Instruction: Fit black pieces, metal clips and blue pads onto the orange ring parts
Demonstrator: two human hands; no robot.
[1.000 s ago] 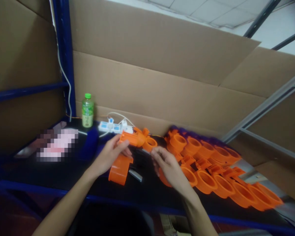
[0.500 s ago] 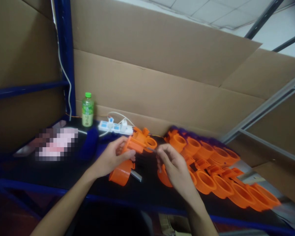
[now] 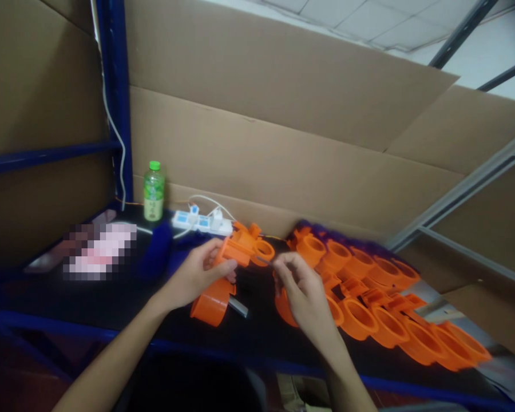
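Over the worktop [image 3: 257, 335], L hand [image 3: 193, 276] fingers grip a boxy bright-orange pc [image 3: 237, 253], partly hiding it, & R hand [image 3: 304, 289] fingers pinch a thin dark rod [image 3: 264, 261] nearby, w/ orange ring [image 3: 210, 306] + silver bar [image 3: 239, 308] below, orange pcs in rows [image 3: 392, 327] to R.

No lettering can be read with certainty. The green-capped drink bottle [image 3: 154, 186] bears a pale label [image 3: 153, 209] with a column of darker marks (they look like printed characters, but too small and blurred to make out).
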